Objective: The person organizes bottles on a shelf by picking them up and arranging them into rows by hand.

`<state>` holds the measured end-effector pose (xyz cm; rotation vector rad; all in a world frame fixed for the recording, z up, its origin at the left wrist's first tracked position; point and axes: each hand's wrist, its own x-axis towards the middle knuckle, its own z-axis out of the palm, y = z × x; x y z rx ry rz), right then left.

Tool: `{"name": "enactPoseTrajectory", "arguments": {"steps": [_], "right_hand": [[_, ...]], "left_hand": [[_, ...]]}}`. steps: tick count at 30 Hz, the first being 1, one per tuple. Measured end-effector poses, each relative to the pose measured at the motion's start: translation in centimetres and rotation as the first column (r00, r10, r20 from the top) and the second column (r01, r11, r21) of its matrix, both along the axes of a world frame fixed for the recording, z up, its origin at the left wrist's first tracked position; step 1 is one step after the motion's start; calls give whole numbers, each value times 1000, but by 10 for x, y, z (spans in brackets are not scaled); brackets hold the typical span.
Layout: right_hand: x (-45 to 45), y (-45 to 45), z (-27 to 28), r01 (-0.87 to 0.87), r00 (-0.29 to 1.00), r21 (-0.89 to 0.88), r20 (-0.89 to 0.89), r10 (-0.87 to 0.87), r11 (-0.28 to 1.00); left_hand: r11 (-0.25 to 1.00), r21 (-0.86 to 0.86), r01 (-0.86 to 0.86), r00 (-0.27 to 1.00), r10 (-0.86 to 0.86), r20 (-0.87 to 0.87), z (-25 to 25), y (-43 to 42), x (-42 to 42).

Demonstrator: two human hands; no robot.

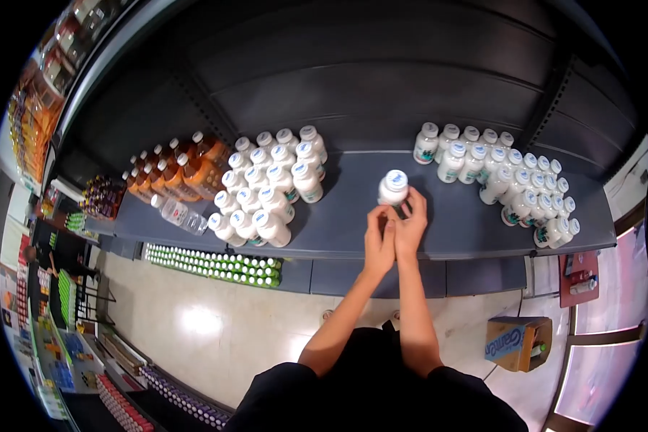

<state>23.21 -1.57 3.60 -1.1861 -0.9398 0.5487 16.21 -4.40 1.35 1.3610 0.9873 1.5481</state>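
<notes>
A white bottle with a white and blue cap [393, 187] is held upright over the middle of the dark shelf [353, 223]. My right hand [411, 223] has its fingers around the bottle's lower right side. My left hand [379, 234] is closed beside it, its fingertips together just under the bottle; whether they grip anything is hidden. To the left stands a block of similar white bottles [266, 194] in close rows. More of them [515, 180] stand to the right in a slanting group.
Orange-brown bottles [198, 176] and a tilted clear bottle [180, 214] are at the shelf's left. Green bottles with white caps [216, 265] line a lower level. A cardboard box [517, 343] sits on the floor at right. Another person [43, 261] is far left.
</notes>
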Motion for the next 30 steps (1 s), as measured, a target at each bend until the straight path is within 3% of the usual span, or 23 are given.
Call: {"name": "enactPoseTrajectory", "arguments": {"steps": [2, 5, 8, 14, 16, 19, 26, 30], "right_hand": [[-29, 1, -6, -75, 997, -62, 29, 77, 995], [-66, 5, -2, -263, 964, -74, 17, 265, 962], [-102, 9, -1, -363, 930, -82, -89, 356, 928], [-143, 13, -19, -328, 926, -117, 155, 343, 937], [-150, 17, -20, -343, 931, -93, 96, 352, 935], [-152, 11, -7, -320, 918, -124, 205, 340, 939], [-152, 20, -33, -339, 922, -34, 186, 339, 940], [-150, 12, -16, -362, 905, -58, 216, 366, 930]], "left_hand": [[997, 13, -71, 995, 72, -63, 9, -1, -32], [991, -14, -133, 991, 133, 17, 10, -3, -68], [981, 23, -193, 981, 192, 20, 10, -9, -96], [968, -24, -249, 967, 250, 54, -8, -5, -130], [968, -68, -243, 967, 247, 56, -3, -5, -132], [971, -52, -232, 973, 232, -7, 1, 0, -137], [967, -61, -245, 969, 243, -43, -7, 5, -139], [975, -53, -218, 975, 215, -50, -3, 3, -141]]}}
